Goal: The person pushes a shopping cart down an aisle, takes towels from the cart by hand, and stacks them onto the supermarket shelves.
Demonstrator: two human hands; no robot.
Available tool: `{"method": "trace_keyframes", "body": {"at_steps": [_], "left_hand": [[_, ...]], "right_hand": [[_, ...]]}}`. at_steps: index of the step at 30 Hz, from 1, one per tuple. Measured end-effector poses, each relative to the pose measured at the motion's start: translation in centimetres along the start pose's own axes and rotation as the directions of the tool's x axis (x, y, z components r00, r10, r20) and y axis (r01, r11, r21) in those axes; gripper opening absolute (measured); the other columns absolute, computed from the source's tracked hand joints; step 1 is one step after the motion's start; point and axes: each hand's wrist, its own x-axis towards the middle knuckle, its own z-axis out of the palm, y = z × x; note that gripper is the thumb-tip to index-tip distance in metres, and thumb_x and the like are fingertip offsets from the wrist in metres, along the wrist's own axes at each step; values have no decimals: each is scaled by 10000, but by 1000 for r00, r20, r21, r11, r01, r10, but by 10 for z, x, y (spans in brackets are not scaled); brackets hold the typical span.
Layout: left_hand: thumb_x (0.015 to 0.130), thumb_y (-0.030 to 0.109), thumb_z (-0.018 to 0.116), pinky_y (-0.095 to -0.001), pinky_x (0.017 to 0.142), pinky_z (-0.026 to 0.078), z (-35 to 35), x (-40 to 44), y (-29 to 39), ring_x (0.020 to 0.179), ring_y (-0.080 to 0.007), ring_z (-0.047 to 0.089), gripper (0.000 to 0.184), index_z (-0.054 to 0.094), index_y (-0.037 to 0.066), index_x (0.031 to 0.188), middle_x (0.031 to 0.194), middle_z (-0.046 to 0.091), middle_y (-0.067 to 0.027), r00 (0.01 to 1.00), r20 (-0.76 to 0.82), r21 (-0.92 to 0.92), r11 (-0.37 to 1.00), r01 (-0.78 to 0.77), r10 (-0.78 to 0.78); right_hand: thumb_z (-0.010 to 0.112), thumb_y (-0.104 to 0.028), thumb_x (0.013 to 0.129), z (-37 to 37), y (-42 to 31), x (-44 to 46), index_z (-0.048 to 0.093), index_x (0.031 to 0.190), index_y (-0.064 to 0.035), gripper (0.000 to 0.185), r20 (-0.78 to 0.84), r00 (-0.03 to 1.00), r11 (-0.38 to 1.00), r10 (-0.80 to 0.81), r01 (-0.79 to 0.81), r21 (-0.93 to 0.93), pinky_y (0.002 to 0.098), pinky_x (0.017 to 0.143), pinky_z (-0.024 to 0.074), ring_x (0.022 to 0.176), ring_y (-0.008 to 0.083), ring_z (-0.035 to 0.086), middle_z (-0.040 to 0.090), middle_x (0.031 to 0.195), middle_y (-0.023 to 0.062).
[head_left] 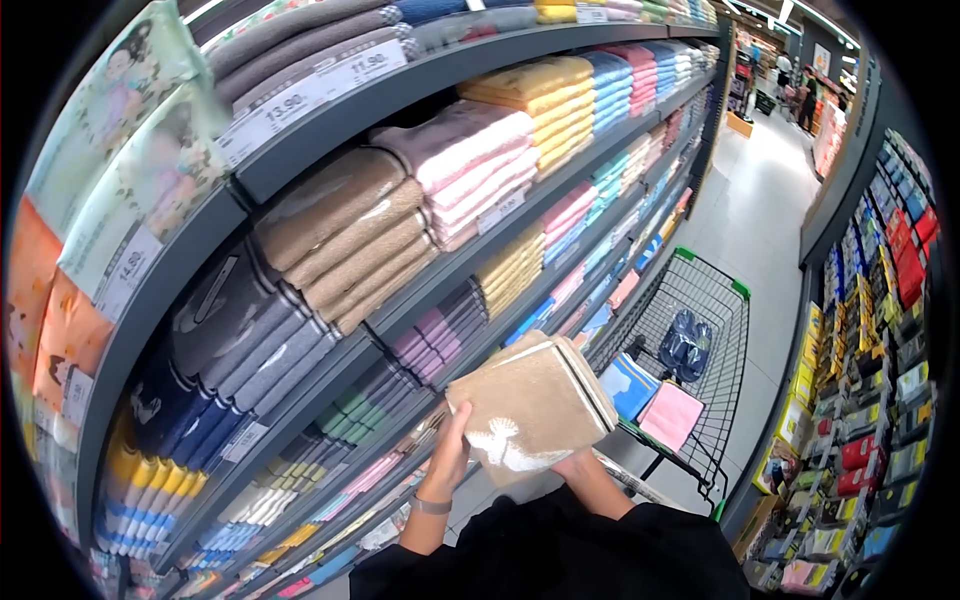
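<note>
A folded tan towel (540,395) with a white shell-like pattern and a dark-and-white striped edge is held up in front of me. My left hand (453,440) grips its left side, thumb on the front face. Under its lower right edge is my right hand (578,462), closed on the towel, with most of the fingers hidden behind it. A stack of similar tan towels (365,235) lies on the shelf to the left, between grey towels (235,325) and pale pink towels (480,160).
A wire shopping cart (735,340) stands ahead to the right, holding a pink towel (671,415), a blue item (628,385) and dark slippers (686,345). Towel shelves (330,130) run along the left. Hanging packaged goods (850,450) line the right. People stand far down the aisle (750,190).
</note>
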Motion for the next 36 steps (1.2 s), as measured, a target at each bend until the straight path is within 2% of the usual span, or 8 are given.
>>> {"method": "trace_keyframes", "body": {"at_steps": [3,12,19,26,30,32,33,36], "left_hand": [[966,381,528,-384,1024,406,0,-21,-5,1214,-238,498,570,398,10,1379,1319,515,-142,983,3,-148,972,183,-184],[960,269,575,-332,964,433,-12,-32,31,1145,-190,528,528,409,-40,1354,1278,531,-125,999,36,115,993,-34,30],[945,183,599,-295,912,461,-20,-34,70,1050,-143,570,424,484,-42,1285,1190,590,-91,994,73,137,986,-92,82],[927,140,616,-319,929,474,9,-16,123,1074,-164,583,450,460,-32,1312,1221,589,-100,962,195,243,941,-234,188],[905,154,642,-301,869,504,51,-5,173,998,-165,609,469,465,-38,1294,1160,606,-99,957,186,404,871,-279,221],[901,163,645,-298,850,514,81,1,202,971,-162,616,476,463,-45,1288,1146,607,-113,933,198,504,784,-361,302],[901,244,657,-278,804,516,97,6,215,931,-134,611,486,486,-48,1250,1079,625,-97,896,235,526,726,-442,376],[879,222,677,-300,806,531,138,30,247,936,-164,623,507,475,-52,1254,1102,613,-122,859,242,465,723,-510,450]], "right_hand": [[419,-446,971,2,5,2,469,1365,-83,539,0,999,999,33,-33,-8,480,1022,420,1206,312,522,501,1382,129],[421,-447,969,16,14,16,475,1361,-75,543,16,998,996,61,-60,-71,476,1011,430,1190,311,535,516,1365,133],[422,-449,968,36,17,29,477,1359,-68,548,50,998,994,36,-31,-101,473,1004,437,1179,310,543,528,1352,136],[424,-452,967,69,-3,37,480,1356,-62,554,149,988,991,-31,50,-121,469,997,444,1167,310,552,540,1338,139],[425,-453,966,125,-41,43,482,1355,-59,557,292,952,977,-92,143,-160,467,993,448,1160,310,557,547,1330,141],[400,-459,976,168,-70,49,471,1366,-51,569,176,973,957,-148,186,-223,448,987,459,1133,305,582,572,1297,152],[388,-467,980,200,-83,46,466,1368,-40,581,285,957,961,-56,129,-245,441,986,462,1120,310,596,582,1279,167],[456,-506,940,252,-108,51,456,1356,-7,649,347,934,912,-86,215,-350,426,973,469,1096,296,609,585,1255,172]]}}
